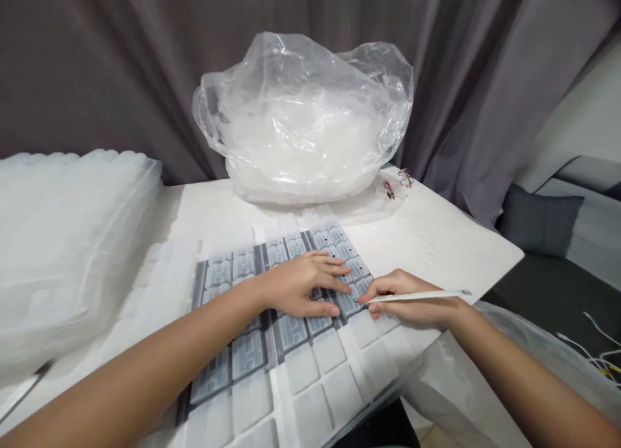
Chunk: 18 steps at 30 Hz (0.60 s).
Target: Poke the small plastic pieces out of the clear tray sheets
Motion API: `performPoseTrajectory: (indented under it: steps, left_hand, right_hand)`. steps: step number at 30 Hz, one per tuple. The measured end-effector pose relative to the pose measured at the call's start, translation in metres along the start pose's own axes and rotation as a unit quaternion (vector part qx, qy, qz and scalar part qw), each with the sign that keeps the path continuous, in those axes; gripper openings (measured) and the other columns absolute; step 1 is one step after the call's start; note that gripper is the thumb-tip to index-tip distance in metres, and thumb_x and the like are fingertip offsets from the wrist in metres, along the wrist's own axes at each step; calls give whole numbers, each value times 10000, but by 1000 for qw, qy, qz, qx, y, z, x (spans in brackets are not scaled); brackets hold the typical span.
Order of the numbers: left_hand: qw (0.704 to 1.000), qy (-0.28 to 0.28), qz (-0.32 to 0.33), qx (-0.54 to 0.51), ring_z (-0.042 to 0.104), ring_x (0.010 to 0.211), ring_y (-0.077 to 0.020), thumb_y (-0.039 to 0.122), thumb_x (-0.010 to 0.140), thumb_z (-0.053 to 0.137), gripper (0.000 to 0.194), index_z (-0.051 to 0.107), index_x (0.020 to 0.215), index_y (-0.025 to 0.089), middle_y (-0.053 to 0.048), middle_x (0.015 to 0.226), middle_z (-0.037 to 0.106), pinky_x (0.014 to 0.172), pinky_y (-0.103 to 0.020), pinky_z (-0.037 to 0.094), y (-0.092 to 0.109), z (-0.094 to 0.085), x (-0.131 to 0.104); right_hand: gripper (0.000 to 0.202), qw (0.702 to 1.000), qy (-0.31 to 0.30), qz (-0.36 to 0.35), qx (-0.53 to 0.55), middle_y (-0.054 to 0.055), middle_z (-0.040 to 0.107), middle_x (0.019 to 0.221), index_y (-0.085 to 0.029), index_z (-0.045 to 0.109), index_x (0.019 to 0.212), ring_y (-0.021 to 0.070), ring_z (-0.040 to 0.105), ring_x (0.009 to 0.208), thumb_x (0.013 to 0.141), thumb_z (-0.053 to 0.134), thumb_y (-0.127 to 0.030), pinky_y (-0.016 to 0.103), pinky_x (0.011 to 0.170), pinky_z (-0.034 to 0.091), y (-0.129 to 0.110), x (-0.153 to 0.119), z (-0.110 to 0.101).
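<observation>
A translucent plastic sheet of moulded rectangular pockets point(317, 383) lies across the table, with a dark layer showing beneath its middle rows. My left hand point(303, 283) rests palm down on the pockets, fingers spread. Just right of it, my right hand point(405, 298) pinches a thin white pen-like stick point(427, 295). Its dark tip points left, at the sheet near its right side. Whether the tip touches the plastic I cannot tell.
A clear plastic bag point(310, 131) full of white material stands at the back of the white table point(466, 241). Stacked translucent trays point(63, 241) sit at left. Small red-handled snips point(389, 189) lie beside the bag. White cables point(589, 354) and a dark cushion point(541, 222) are at right.
</observation>
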<state>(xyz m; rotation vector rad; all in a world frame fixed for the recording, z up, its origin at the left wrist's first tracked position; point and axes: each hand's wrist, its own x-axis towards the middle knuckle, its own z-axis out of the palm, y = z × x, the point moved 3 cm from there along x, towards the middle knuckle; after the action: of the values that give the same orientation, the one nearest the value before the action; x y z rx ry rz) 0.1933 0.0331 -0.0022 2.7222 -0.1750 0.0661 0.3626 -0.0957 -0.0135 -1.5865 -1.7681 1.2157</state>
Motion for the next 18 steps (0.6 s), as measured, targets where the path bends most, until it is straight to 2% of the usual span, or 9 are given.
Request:
performPoseTrajectory:
  steps: [4, 7, 10, 12, 15, 18]
  left_hand:
    - [1000, -1, 3, 6, 426, 1292, -292, 463, 850, 607, 402, 619, 1200, 267, -97, 1355, 513, 1091, -496, 246, 1, 0, -1]
    - [1000, -4, 9, 9, 422, 1293, -297, 491, 857, 588, 450, 578, 1244, 261, -92, 1362, 509, 1096, -493, 235, 2, 2, -1]
    - [1000, 16, -18, 0, 493, 1225, -290, 538, 862, 555, 609, 457, 1339, 173, -132, 1328, 534, 1087, -455, 269, 0, 4, 0]
    - [999, 29, -43, 9, 487, 1222, -299, 587, 840, 552, 735, 373, 1382, 123, -163, 1346, 506, 1090, -452, 261, -1, 5, 1]
    - [997, 3, -55, 45, 313, 1346, -337, 648, 809, 541, 883, 232, 1457, 132, -163, 1472, 336, 1118, -508, 144, -2, 10, 2]
    - [996, -38, -60, 56, 208, 1392, -332, 658, 822, 503, 920, 117, 1496, 164, -130, 1523, 220, 1128, -521, 52, -3, 14, 2]
  right_hand:
    - [206, 1000, -2, -10, -26, 29, 711, 872, -204, 680, 978, 174, 648, 792, 882, 545, -328, 277, 677, 490, -5, 0, 1]
    - [202, 994, 11, -75, -76, 40, 680, 925, -197, 680, 984, 163, 634, 832, 892, 544, -314, 278, 731, 494, -14, 0, 1]
    - [184, 973, 44, -157, -163, 71, 624, 1069, -190, 664, 997, 168, 597, 936, 902, 536, -282, 296, 806, 493, -19, -4, 7]
    - [178, 955, 67, -198, -209, 79, 622, 1112, -185, 642, 997, 178, 568, 1008, 923, 492, -246, 303, 828, 505, -17, -7, 17]
    - [187, 926, 153, -235, -254, 51, 661, 1064, -210, 621, 989, 173, 575, 1033, 938, 441, -214, 291, 819, 539, -7, -10, 25]
    - [219, 891, 297, -211, -272, 68, 643, 1118, -231, 602, 1056, 201, 594, 1056, 940, 417, -227, 362, 886, 531, 6, -14, 8]
